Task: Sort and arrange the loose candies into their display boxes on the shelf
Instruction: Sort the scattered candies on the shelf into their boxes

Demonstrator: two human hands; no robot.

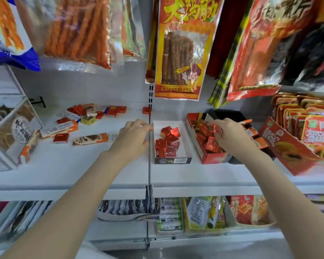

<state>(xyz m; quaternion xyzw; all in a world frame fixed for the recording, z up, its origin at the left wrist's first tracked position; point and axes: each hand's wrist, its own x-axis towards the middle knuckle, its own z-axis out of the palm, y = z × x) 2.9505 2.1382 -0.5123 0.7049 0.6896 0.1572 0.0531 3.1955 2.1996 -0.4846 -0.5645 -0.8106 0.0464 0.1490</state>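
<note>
**Both hands over the candy shelf**

Snack packets (178,47) hang from above, their lower edges just beyond the hands and partly screening the back of the white shelf (94,165). To the left of the left hand lies a scatter of loose candies (82,116) — red foil squares, orange-edged bars, a gold piece — with a clear case (9,128) beyond them at the far left. One red square sits alone by the shelf's upright divider, just past the left hand.

Between the two hands stands a white display box (185,144) holding a small heap of red foil squares. Under the right hand is a red display box (209,159), nearly full of red wrapped candies. Farther right, a large red carton (288,152) holds upright packets.

The left hand (134,135) hovers beside the white box's left wall, fingers loosely curled, holding nothing visible. The right hand (230,136) reaches over the red box, fingertips pinching a red foil candy (215,128).
</note>
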